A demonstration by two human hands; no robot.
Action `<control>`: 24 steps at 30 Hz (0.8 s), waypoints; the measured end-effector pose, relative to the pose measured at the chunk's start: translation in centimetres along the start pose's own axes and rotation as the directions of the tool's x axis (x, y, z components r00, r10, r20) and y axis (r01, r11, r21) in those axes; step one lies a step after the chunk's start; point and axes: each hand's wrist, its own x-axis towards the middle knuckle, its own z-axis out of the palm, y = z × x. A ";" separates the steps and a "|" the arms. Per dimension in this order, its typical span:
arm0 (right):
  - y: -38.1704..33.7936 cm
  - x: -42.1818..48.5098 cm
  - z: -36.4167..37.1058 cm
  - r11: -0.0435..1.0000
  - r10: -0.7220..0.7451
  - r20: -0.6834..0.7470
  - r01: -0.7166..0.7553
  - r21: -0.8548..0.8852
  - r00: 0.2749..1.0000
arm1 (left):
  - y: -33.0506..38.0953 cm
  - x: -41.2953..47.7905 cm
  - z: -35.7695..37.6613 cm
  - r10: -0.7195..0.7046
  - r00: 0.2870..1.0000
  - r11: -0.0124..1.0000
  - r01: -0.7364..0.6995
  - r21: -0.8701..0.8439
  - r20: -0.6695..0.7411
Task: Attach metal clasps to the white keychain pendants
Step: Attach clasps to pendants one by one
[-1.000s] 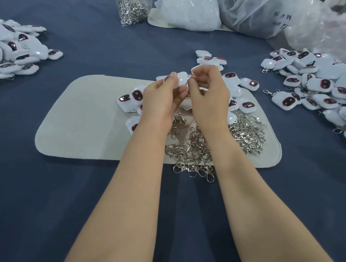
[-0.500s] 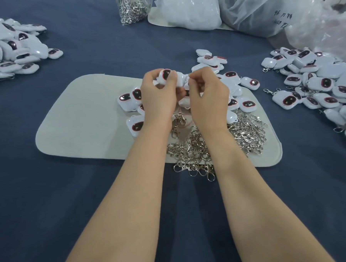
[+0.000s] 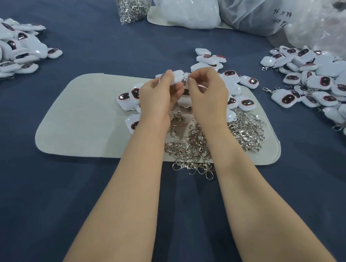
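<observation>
Pendant (image 3: 177, 77) is gripped in the curled fingers of the left hand (image 3: 156, 97), above the far edge of the mat (image 3: 83, 119). A clasp (image 3: 186, 76) is pinched against its end by the right hand (image 3: 208, 93). Loose clasps (image 3: 193, 147) are heaped on the mat's near right part, some spilled over its near edge. Spare pendants (image 3: 247, 104) are scattered over its far right part. One pile (image 3: 315, 79) of pendants is seen right of the mat, another pile (image 3: 9, 51) left of it, and bags (image 3: 191, 7) beyond it.
</observation>
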 end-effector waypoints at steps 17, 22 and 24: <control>-0.7 -0.2 0.4 0.989 -0.005 -0.052 0.013 0.146 0.999 | 0.4 -0.5 0.0 -0.059 0.997 0.997 0.061 -0.040 0.040; -0.4 -0.1 0.4 0.995 -0.016 -0.091 0.024 0.093 0.996 | 0.2 -0.6 0.1 0.004 0.999 0.999 -0.005 0.035 0.038; -0.5 -0.1 0.4 0.995 -0.011 -0.088 0.020 0.094 0.996 | 0.2 -0.5 0.2 0.004 1.000 1.000 -0.005 0.027 0.030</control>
